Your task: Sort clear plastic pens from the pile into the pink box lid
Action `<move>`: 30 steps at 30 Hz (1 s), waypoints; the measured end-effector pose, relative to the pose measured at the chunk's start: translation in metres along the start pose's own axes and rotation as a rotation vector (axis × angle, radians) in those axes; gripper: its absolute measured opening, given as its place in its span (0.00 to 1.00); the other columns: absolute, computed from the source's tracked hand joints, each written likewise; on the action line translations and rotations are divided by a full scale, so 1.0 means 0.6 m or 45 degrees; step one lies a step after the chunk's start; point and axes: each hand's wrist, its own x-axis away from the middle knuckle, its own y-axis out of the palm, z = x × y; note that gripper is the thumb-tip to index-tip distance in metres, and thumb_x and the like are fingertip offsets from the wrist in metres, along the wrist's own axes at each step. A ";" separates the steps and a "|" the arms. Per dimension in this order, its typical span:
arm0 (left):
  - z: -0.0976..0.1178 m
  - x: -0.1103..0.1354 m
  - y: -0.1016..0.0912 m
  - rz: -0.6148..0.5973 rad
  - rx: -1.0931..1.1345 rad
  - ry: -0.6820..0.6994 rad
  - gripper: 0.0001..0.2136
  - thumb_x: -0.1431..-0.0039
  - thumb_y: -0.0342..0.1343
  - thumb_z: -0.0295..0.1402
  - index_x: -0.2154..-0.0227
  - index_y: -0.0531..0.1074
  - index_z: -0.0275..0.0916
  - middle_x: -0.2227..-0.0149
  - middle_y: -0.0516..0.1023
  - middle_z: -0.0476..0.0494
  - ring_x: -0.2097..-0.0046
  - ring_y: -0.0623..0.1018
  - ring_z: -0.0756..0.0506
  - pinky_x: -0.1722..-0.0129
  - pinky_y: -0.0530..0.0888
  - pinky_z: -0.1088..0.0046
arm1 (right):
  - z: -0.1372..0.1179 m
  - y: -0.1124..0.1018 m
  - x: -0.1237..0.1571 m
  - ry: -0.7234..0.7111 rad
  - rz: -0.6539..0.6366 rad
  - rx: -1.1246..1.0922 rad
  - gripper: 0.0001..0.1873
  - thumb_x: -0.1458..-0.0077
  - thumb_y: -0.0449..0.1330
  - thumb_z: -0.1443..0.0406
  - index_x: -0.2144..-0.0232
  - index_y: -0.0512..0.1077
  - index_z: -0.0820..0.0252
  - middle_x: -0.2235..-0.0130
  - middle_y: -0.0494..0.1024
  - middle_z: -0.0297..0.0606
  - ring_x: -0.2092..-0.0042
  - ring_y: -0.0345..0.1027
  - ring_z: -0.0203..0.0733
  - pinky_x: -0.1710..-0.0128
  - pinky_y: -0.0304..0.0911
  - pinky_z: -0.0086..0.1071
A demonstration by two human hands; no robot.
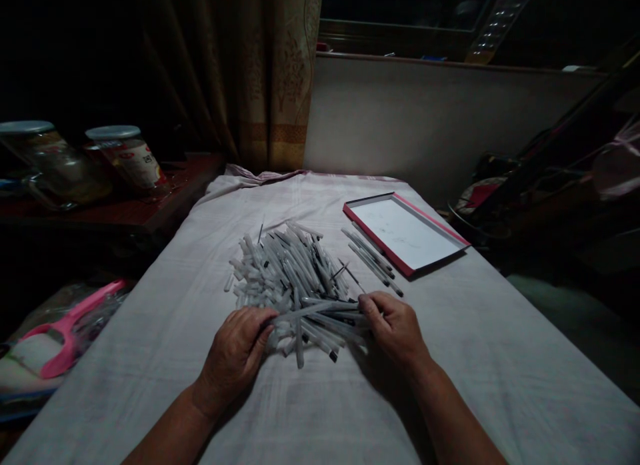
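A heap of several clear plastic pens (290, 278) lies in the middle of a table covered with a pale cloth (165, 318). My left hand (236, 356) rests at the heap's near left edge, fingers curled around the end of one pen. My right hand (395, 326) is at the near right edge, fingers pinched on the other end of the same pen (320, 310). A few pens (373, 258) lie apart, beside a shallow white box lid with a red rim (405, 232).
Two lidded glass jars (127, 158) stand on a dark wooden shelf at the left. A pink-handled tool (65, 338) lies on plastic bags at the lower left. A curtain (270, 78) hangs behind the table. Dark clutter sits at the right.
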 end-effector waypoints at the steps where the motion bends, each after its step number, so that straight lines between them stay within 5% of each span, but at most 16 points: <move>1: 0.004 0.000 0.001 -0.017 0.012 0.025 0.08 0.33 0.49 0.30 0.54 0.68 0.40 0.63 0.79 0.45 0.62 0.78 0.47 0.59 0.73 0.71 | -0.013 0.009 0.004 -0.031 -0.100 -0.098 0.26 0.40 0.49 0.51 0.79 0.73 0.59 0.78 0.74 0.39 0.73 0.68 0.41 0.71 0.60 0.32; 5: 0.018 -0.001 0.007 -0.092 0.051 0.111 0.09 0.33 0.47 0.28 0.53 0.68 0.39 0.64 0.79 0.45 0.62 0.77 0.47 0.61 0.72 0.71 | -0.045 0.039 0.017 0.045 -0.359 -0.404 0.30 0.41 0.49 0.45 0.83 0.69 0.60 0.82 0.66 0.33 0.77 0.61 0.37 0.75 0.56 0.30; 12: 0.026 -0.006 0.002 -0.148 -0.108 0.179 0.12 0.31 0.44 0.35 0.67 0.70 0.39 0.74 0.75 0.47 0.71 0.72 0.46 0.67 0.67 0.68 | -0.055 0.039 0.019 0.190 -0.399 -0.637 0.29 0.46 0.55 0.42 0.84 0.65 0.59 0.82 0.61 0.30 0.78 0.54 0.34 0.77 0.54 0.28; 14: 0.017 -0.007 -0.009 -0.196 -0.065 0.119 0.17 0.30 0.41 0.35 0.72 0.68 0.39 0.77 0.72 0.48 0.73 0.70 0.47 0.69 0.67 0.69 | -0.048 0.028 0.015 0.150 -0.320 -0.646 0.27 0.47 0.58 0.45 0.82 0.69 0.60 0.81 0.66 0.32 0.77 0.58 0.36 0.76 0.57 0.29; 17: -0.007 -0.007 -0.023 -0.163 -0.003 -0.086 0.20 0.29 0.39 0.34 0.77 0.66 0.40 0.80 0.69 0.50 0.76 0.70 0.49 0.73 0.66 0.72 | -0.019 0.001 0.003 0.232 0.037 -0.646 0.19 0.52 0.62 0.49 0.73 0.76 0.59 0.77 0.73 0.35 0.75 0.64 0.38 0.75 0.61 0.29; 21: -0.034 -0.007 -0.019 0.027 -0.108 -0.196 0.13 0.31 0.45 0.38 0.65 0.73 0.40 0.70 0.78 0.46 0.67 0.77 0.46 0.64 0.72 0.70 | 0.035 -0.028 -0.012 0.347 0.400 -0.345 0.18 0.56 0.63 0.52 0.68 0.80 0.59 0.72 0.80 0.39 0.70 0.72 0.45 0.69 0.67 0.34; 27: -0.059 0.007 0.000 0.002 -0.268 -0.269 0.13 0.33 0.46 0.39 0.55 0.73 0.42 0.61 0.78 0.43 0.58 0.77 0.42 0.57 0.72 0.64 | 0.063 -0.021 -0.010 0.296 0.441 0.164 0.19 0.53 0.56 0.52 0.72 0.80 0.58 0.67 0.83 0.43 0.65 0.77 0.49 0.61 0.69 0.38; 30: -0.071 0.015 0.000 -0.005 -0.296 -0.338 0.16 0.33 0.46 0.42 0.52 0.72 0.42 0.58 0.77 0.42 0.56 0.76 0.41 0.56 0.72 0.62 | 0.057 -0.009 -0.010 0.244 0.332 0.309 0.20 0.50 0.54 0.52 0.71 0.81 0.56 0.66 0.83 0.42 0.64 0.77 0.48 0.63 0.68 0.37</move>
